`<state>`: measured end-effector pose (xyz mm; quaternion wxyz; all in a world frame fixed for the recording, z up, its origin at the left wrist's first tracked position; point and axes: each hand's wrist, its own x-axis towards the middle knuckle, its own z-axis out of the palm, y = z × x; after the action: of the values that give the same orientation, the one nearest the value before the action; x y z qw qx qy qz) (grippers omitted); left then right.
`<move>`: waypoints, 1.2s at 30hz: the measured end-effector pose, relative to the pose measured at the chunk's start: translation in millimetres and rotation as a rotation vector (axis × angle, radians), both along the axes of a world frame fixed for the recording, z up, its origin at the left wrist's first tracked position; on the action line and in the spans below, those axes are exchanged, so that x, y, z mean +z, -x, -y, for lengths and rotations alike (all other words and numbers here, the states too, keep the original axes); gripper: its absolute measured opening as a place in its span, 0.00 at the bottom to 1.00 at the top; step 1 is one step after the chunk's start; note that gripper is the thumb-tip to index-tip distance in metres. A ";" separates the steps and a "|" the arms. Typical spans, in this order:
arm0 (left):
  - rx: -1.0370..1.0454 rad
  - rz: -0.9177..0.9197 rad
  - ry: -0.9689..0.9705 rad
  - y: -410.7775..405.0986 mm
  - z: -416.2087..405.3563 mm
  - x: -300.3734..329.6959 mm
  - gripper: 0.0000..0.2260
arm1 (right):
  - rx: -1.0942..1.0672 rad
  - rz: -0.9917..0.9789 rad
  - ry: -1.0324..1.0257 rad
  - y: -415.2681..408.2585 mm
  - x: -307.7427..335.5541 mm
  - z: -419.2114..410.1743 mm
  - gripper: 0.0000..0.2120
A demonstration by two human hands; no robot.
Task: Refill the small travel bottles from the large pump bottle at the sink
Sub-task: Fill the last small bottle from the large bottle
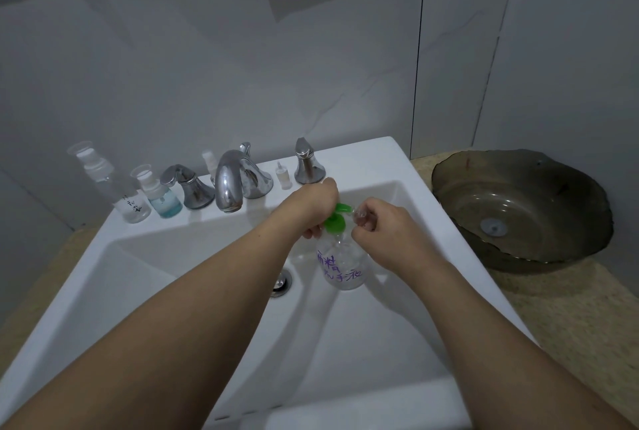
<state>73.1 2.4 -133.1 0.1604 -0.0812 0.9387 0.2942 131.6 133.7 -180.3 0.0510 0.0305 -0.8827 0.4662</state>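
A clear large pump bottle (342,263) with purple writing and a green pump head (337,218) stands in the white sink basin (193,291). My left hand (307,206) lies over the pump head, fingers curled down around it. My right hand (380,225) pinches a small clear travel bottle (359,217) at the pump's nozzle. On the back ledge stand a tall clear spray bottle (114,184), a short bottle with blue liquid (162,196), a small spray bottle (209,161) behind the faucet, and a tiny vial (283,175).
A chrome faucet (230,184) with two handles (190,185) (307,163) stands at the back of the sink. The drain (281,282) is beside the pump bottle. A dark glass bowl basin (522,208) sits on the speckled counter to the right.
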 end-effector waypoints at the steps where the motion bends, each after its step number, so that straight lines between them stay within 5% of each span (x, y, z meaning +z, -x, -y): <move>1: 0.013 0.006 -0.007 -0.6 -0.7 0.9 0.25 | 0.000 -0.003 0.003 -0.2 0.1 0.2 0.07; 10: -0.109 -0.016 0.150 0.8 -4.2 -0.1 0.14 | -0.011 -0.002 0.003 1.6 -1.3 0.1 0.06; 20: -0.194 -0.082 0.339 10.7 0.5 -9.8 0.12 | -0.010 -0.008 -0.031 1.6 -0.8 0.1 0.04; 25: -0.098 -0.050 0.191 8.5 1.0 -9.7 0.13 | -0.012 -0.015 -0.035 2.0 -1.4 0.6 0.06; 30: 0.058 -0.040 -0.025 5.7 2.0 -9.6 0.31 | -0.007 -0.013 -0.024 0.0 -0.2 0.3 0.05; 36: 0.072 0.038 -0.202 1.7 9.7 -10.1 0.34 | -0.050 -0.024 0.028 -4.4 2.1 1.2 0.04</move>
<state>71.4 -7.3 -143.2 0.1747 -0.1038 0.8976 0.3912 136.1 132.5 -178.2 0.0736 0.0135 -0.8758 0.4768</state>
